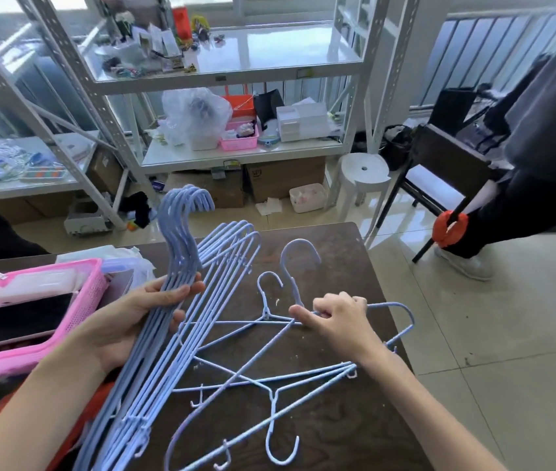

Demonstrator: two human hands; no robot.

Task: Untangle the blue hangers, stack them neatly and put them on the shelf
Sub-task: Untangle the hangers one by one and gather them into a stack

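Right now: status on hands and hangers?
Left hand gripping stacked hangers. Right hand pinching a loose hanger. Rest still tangled on table; none shelved.

Basket (65, 321) on table (337, 253) left; stacked hangers (167, 334) just right of it; loose hangers (269, 368) (overlapping) centre-right; shelf (235, 151) behind.

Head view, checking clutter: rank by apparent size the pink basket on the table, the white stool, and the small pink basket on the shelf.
1. Pink basket on the table, largest, though nearest the camera.
2. White stool.
3. Small pink basket on the shelf, smallest, though farthest.
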